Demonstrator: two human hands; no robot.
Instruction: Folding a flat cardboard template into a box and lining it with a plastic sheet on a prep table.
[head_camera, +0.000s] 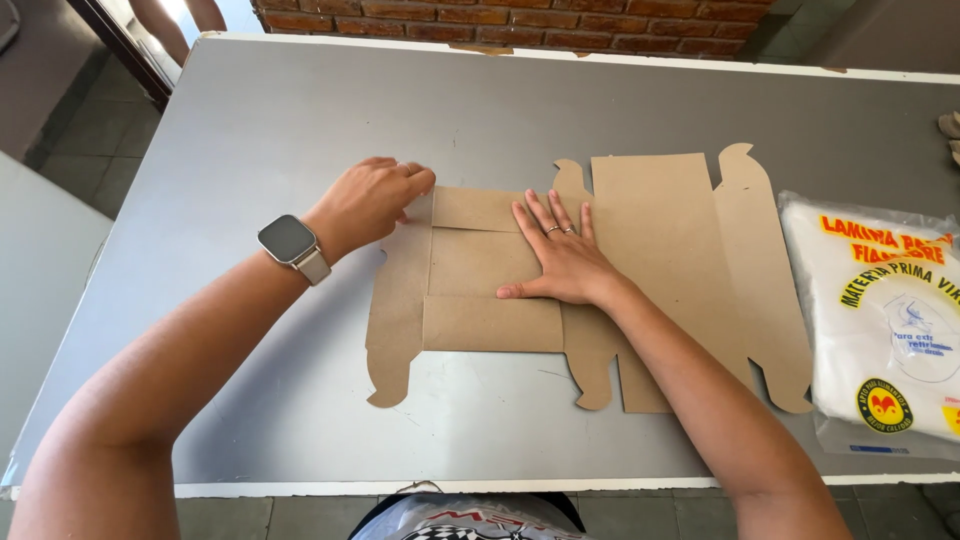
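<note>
Head view shows a flat brown cardboard box blank (640, 270) lying on the grey table (250, 130). The right hand (562, 258) presses open and flat on it (fingers spread). The left hand (368, 200) pinches its upper left flap.

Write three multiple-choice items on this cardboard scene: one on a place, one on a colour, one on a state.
1. Where does the plastic packet lie?
A. right of the cardboard blank
B. under it
C. on the floor

2. What colour is the table?
A. red
B. grey
C. green

3. How is the right hand?
A. clenched in the air
B. holding scissors
C. pressed flat on the cardboard

Key:
1 A, the packet lies beside the blank's right edge.
2 B, the bare tabletop is grey.
3 C, its fingers are spread on the folded panels, while the left hand pinches the upper left flap.
</note>
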